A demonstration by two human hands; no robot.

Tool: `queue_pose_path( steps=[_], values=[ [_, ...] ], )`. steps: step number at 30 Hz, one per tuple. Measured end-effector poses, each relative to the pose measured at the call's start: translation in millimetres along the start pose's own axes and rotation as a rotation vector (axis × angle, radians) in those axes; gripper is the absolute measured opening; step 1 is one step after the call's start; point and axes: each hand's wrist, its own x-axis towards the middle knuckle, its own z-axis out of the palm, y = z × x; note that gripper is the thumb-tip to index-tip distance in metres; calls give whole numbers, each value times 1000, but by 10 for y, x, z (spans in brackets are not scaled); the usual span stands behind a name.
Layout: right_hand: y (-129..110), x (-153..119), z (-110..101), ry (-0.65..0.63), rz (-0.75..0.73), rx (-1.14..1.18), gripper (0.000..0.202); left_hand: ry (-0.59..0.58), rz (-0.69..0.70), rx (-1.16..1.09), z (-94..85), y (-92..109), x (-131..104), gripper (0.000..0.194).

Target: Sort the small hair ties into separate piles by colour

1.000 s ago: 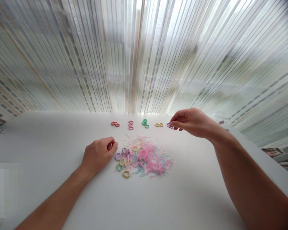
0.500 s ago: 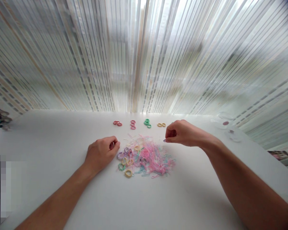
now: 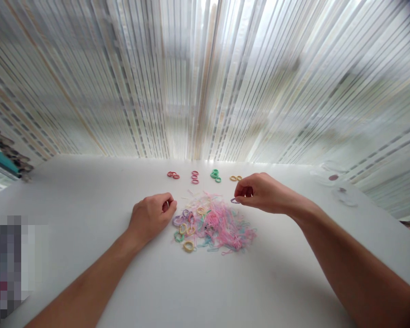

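Note:
Between my hands lies a loose pile of thin pink, white and teal bands (image 3: 218, 223), with thicker yellow, purple and green rings (image 3: 188, 246) along its left side. My right hand (image 3: 256, 193) pinches a small purple ring (image 3: 234, 200) above the pile's upper right edge. Resting on the table left of the pile, my left hand (image 3: 153, 214) has its fingers curled, and whether anything is inside is hidden. Behind the pile, from left to right, are red rings (image 3: 173, 175), pink rings (image 3: 195, 177), green rings (image 3: 215, 176) and yellow rings (image 3: 235, 178).
The white table (image 3: 89, 191) ends at a striped sheer curtain (image 3: 177, 91). Clear round items (image 3: 343, 196) lie at the far right. A teal object (image 3: 2, 157) is at the left edge, and a pixelated area covers the lower left.
The view has shifted slightly, so the table things appear further right. More of the purple ring shows at my right fingertips. My left hand stays curled beside the pile.

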Motion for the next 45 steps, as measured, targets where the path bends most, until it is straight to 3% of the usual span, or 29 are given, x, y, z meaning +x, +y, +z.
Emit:
queue_pose_path(
  steps=[4, 7, 10, 15, 21, 27, 31, 37, 45],
  values=[
    [-86, 16, 126, 52, -65, -27, 8, -1, 1, -3, -4, 0, -11, 29],
    [-127, 18, 196, 16, -91, -28, 9, 1, 2, -4, -10, 2, -25, 29],
    [-151, 15, 214, 2, -101, -7, 10, 4, -2, -1, -16, 6, -32, 29],
    [-175, 13, 201, 83, -97, -17, 10, -1, -1, -6, -13, -1, -20, 29],
    [-173, -26, 164, -138, -147, 51, 11, -2, 2, -9, 0, -12, -8, 29],
    [-179, -18, 38, -107, -81, 79, 18, 4, 4, -8, 2, -6, -15, 28],
    [-223, 235, 130, 40, -43, 94, 18, -1, 15, -11, 3, -9, -24, 29],
    [-241, 902, 428, 165, -103, 61, 17, -10, 15, -17, -2, -17, -33, 29],
    [-227, 1331, 484, 132, -63, -44, 13, -9, 13, -30, 7, -30, -29, 27]
  ],
)
